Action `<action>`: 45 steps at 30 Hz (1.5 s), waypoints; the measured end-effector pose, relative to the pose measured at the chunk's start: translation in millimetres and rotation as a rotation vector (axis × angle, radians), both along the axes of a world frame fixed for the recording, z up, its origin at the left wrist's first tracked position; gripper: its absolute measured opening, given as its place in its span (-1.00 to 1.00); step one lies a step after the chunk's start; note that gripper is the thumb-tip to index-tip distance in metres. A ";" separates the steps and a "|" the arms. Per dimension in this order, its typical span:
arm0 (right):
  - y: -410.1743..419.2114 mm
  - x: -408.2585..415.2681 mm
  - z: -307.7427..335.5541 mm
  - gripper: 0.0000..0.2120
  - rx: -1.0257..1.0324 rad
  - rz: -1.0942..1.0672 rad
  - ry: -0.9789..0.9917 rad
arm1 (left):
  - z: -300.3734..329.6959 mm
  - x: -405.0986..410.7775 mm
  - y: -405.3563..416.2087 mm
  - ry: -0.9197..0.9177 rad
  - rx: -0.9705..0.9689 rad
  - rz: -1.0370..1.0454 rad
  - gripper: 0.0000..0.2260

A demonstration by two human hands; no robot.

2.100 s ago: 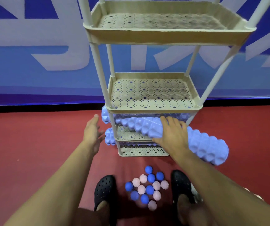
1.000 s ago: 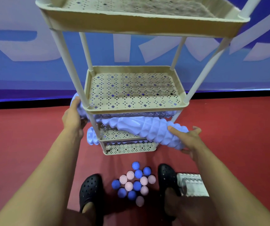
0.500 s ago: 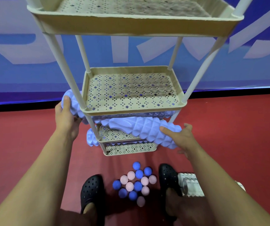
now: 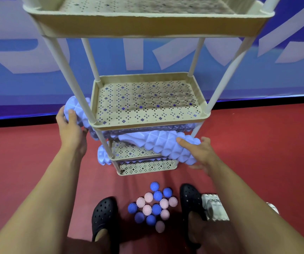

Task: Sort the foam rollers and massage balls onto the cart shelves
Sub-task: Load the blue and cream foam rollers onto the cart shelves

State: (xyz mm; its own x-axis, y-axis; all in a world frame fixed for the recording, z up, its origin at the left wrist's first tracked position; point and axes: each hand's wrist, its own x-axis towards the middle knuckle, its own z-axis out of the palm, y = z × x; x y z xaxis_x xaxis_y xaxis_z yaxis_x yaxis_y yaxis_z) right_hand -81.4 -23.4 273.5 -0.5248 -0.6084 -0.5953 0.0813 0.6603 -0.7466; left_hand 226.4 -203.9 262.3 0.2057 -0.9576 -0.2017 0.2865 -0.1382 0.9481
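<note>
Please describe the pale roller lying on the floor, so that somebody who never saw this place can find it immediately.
Start at the beige cart on the red floor, then look down to the person's right black shoe. Just to the right of that shoe lies the roller. It is whitish grey, while the rollers on the cart are lilac.

No readable text, labels, brands or numbers anywhere. Blue wall banner [image 4: 19,85] behind the beige plastic tiered cart [image 4: 147,123] carries large pale-lilac strokes, cropped by the frame and cut by the cart posts, so no character can be made out. Whether they are letters or just graphics cannot be told.
</note>
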 end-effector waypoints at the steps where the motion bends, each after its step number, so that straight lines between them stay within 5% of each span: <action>1: -0.2 0.7 -1.2 -0.01 -0.002 -0.001 0.004 | -0.6 2.0 -1.1 0.005 0.009 -0.004 -0.68; 10: -19.0 9.9 -19.7 -0.17 -0.144 -0.065 0.158 | -0.8 23.9 -3.9 -0.084 0.032 0.082 -0.67; 21: -36.5 -16.9 -23.1 -0.41 -0.323 -0.124 -0.037 | -18.7 52.7 3.4 -0.191 0.082 0.039 -0.63; 25: -40.9 -19.4 -24.0 -0.25 -0.321 -0.144 -0.138 | -22.0 58.1 8.1 -0.203 0.078 -0.008 -0.65; 32: -34.6 -32.4 -22.9 -0.53 -0.360 -0.031 -0.160 | -32.3 66.8 9.4 -0.214 0.120 0.036 -0.54; 36: -37.1 -37.7 -18.2 -0.35 -0.510 -0.013 -0.082 | -30.0 60.3 17.5 -0.187 0.124 0.019 -0.56; 43: -22.3 -49.1 -18.8 -0.08 -0.457 -0.103 0.128 | -13.2 15.0 43.1 -0.155 0.085 -0.146 -0.87; 45: -16.9 -54.7 -20.7 -0.13 -0.457 -0.101 0.182 | -17.9 15.6 47.3 -0.189 0.092 -0.233 -0.76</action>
State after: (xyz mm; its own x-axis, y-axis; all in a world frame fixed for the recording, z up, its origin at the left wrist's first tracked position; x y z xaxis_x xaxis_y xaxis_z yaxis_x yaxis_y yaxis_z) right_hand -136.1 -40.3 252.8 -0.6653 -0.7262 -0.1735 -0.0299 0.2582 -0.9656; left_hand 242.0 -156.6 244.4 0.0247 -0.9630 -0.2684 0.0564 -0.2667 0.9621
